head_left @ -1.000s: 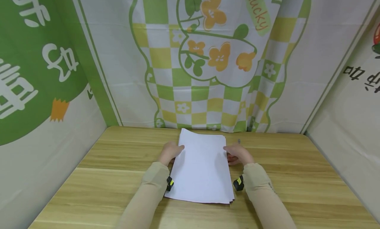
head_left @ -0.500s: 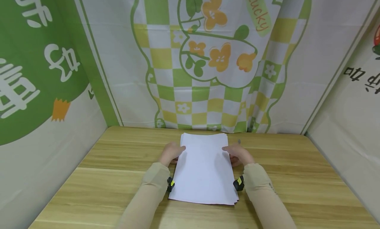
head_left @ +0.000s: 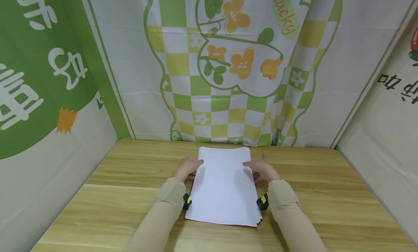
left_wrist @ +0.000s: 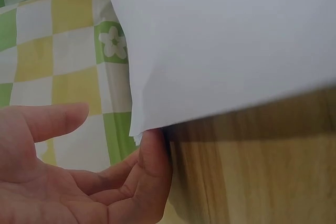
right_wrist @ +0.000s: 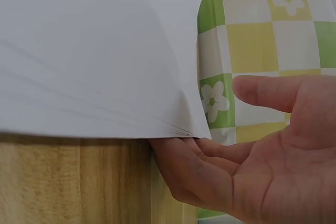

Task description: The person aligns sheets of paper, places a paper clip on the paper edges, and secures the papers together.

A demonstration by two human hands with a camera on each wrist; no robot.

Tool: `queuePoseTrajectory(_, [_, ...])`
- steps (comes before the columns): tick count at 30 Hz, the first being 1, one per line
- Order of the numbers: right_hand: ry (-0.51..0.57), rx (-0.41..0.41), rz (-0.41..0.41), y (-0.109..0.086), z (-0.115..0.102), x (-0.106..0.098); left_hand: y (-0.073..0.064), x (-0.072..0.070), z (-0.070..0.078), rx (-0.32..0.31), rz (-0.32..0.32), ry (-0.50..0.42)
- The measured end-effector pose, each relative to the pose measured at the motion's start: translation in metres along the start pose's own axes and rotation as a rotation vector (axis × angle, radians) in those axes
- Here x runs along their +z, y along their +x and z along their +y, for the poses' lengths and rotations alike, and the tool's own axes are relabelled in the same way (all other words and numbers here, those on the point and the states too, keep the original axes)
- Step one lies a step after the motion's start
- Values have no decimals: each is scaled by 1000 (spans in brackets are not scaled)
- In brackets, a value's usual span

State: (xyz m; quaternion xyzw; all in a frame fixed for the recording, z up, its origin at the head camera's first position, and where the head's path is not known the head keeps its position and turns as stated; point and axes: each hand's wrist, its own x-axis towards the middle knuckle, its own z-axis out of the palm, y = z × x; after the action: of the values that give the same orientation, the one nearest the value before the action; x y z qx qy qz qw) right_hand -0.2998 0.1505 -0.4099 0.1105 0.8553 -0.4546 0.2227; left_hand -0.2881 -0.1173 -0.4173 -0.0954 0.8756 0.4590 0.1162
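A stack of white paper sheets (head_left: 225, 186) lies on the wooden table between my hands, its sheets slightly fanned at the lower right corner. My left hand (head_left: 188, 167) is at the stack's left edge; in the left wrist view its bent fingers (left_wrist: 153, 153) touch the paper's edge while the thumb stands apart from it. At the right edge is my right hand (head_left: 261, 168). Its fingers (right_wrist: 184, 169) reach under the sheets in the right wrist view, with the thumb raised clear of the paper. The fingertips under the sheets are hidden.
A small grey paper clip (head_left: 263, 155) lies on the table (head_left: 310, 194) beyond my right hand. A checkered curtain (head_left: 218, 110) hangs behind the table's far edge, with printed cloth walls at both sides.
The stack has shifted slightly right and its raised far left corner has come down level since a second ago. Over the last half second the fanned lower right corner has changed a little.
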Motion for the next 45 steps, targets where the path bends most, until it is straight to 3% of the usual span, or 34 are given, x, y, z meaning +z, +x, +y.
queuePoseTrajectory(13, [8, -28, -44, 3, 3, -1, 0, -4, 1, -50, -40, -108])
queuePoseTrajectory(18, [18, -33, -56, -3, 2, 0, -2, -3, 3, -46, -38, -83])
queuePoseTrajectory(27, [32, -30, -76, -3, 2, -1, -2, 1, 6, 18, -23, 34])
queuePoseTrajectory(45, [67, -26, -68, -3, 4, -1, 0, 5, 4, -19, -70, -67])
